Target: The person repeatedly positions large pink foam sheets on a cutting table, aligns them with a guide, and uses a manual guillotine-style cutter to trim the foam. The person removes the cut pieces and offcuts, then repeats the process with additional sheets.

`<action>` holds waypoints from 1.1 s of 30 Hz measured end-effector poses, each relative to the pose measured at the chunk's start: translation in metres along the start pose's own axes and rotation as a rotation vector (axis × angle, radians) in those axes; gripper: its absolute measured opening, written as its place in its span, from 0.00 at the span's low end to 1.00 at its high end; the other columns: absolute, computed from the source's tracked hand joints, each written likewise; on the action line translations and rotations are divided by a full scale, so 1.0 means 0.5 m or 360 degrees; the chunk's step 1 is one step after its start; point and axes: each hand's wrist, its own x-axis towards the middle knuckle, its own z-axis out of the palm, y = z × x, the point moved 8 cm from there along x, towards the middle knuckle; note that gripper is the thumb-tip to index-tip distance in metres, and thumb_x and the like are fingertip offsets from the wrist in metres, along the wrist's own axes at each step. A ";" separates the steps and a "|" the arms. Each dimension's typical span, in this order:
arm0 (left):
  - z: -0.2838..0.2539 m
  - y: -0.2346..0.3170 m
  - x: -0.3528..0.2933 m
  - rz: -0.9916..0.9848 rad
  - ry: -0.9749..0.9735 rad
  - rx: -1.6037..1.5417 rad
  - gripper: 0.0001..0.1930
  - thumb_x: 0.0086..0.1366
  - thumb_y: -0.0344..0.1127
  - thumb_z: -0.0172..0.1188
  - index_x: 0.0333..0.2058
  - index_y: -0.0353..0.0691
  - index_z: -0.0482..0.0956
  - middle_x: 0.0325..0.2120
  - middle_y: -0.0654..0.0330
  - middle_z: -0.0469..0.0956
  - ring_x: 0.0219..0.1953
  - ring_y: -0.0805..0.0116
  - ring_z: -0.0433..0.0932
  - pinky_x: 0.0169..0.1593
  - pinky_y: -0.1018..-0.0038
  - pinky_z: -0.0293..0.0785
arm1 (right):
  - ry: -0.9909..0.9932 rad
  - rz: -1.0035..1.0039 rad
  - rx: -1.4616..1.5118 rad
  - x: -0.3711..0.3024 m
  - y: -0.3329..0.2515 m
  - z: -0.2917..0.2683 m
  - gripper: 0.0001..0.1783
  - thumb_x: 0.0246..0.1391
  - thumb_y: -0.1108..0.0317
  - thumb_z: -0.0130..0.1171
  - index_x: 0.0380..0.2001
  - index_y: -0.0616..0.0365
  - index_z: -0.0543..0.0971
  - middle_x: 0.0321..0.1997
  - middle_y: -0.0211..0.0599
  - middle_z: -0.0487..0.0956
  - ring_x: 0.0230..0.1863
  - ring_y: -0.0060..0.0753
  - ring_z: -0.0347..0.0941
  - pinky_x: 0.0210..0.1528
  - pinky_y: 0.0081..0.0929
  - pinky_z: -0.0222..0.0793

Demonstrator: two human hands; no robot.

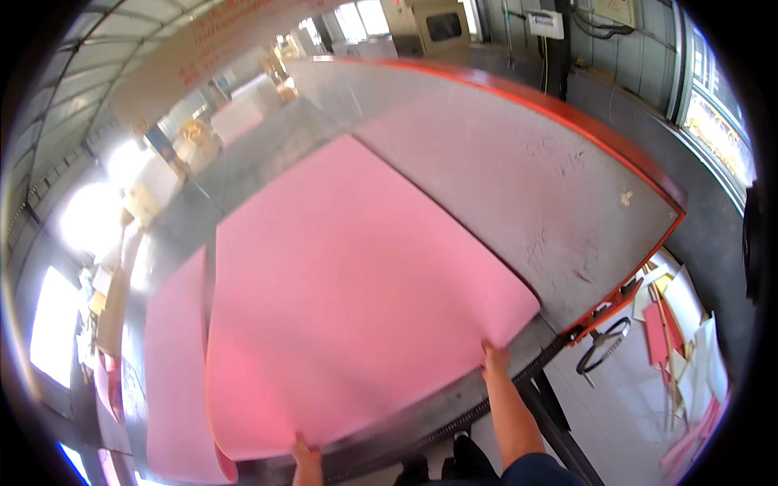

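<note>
A large pink sheet, thin and flexible, lies across the grey metal table. My left hand pinches its near edge toward the left, thumb on top and the other fingers hidden beneath. Farther right, my right hand grips the same edge near the sheet's right corner, again with the thumb above. Both near corners bend slightly. Left of this sheet lies a narrower pink strip, its near end curling.
Along the table's right side runs a raised orange-red edge. Below its near corner sticks out a handwheel. Pink, white and yellow offcuts pile on the floor at right. A dark rail borders the table's near side.
</note>
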 end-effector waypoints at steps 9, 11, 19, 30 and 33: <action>0.037 -0.044 0.017 -0.0160 -0.0272 -0.0032 0.22 0.73 0.55 0.52 0.54 0.46 0.73 0.42 0.60 0.80 0.42 0.61 0.78 0.43 0.61 0.78 | 0.0012 0.0149 -0.0088 0.081 0.039 -0.038 0.31 0.52 0.57 0.70 0.57 0.55 0.74 0.48 0.32 0.79 0.43 0.28 0.75 0.33 0.34 0.74; 0.002 -0.032 -0.001 -0.0396 -0.0607 -0.0066 0.21 0.72 0.55 0.55 0.49 0.44 0.75 0.30 0.62 0.80 0.29 0.66 0.75 0.37 0.67 0.76 | -0.0194 0.0057 0.0330 0.024 -0.001 0.029 0.27 0.54 0.55 0.68 0.54 0.54 0.76 0.43 0.30 0.79 0.35 0.25 0.70 0.25 0.30 0.61; -0.179 0.193 -0.081 0.0448 0.0724 0.1507 0.24 0.65 0.51 0.63 0.44 0.31 0.77 0.35 0.53 0.83 0.42 0.48 0.82 0.49 0.58 0.76 | 0.0010 0.0030 -0.0323 -0.059 0.026 0.061 0.43 0.54 0.52 0.68 0.65 0.67 0.65 0.62 0.44 0.73 0.60 0.40 0.70 0.61 0.39 0.67; -0.258 0.488 0.483 -0.0126 0.0572 0.2029 0.41 0.57 0.56 0.72 0.56 0.26 0.71 0.50 0.45 0.79 0.51 0.51 0.79 0.53 0.58 0.76 | 0.0361 0.0041 -0.0431 -0.057 0.037 0.063 0.33 0.60 0.53 0.62 0.61 0.64 0.70 0.58 0.44 0.76 0.56 0.42 0.74 0.52 0.43 0.75; -0.082 0.536 0.528 0.0307 0.0164 0.1968 0.37 0.59 0.51 0.72 0.56 0.26 0.72 0.47 0.47 0.80 0.46 0.55 0.80 0.49 0.59 0.77 | 0.0365 -0.0255 -0.0402 -0.014 0.031 0.047 0.31 0.60 0.60 0.61 0.59 0.70 0.70 0.58 0.46 0.76 0.55 0.44 0.75 0.53 0.43 0.75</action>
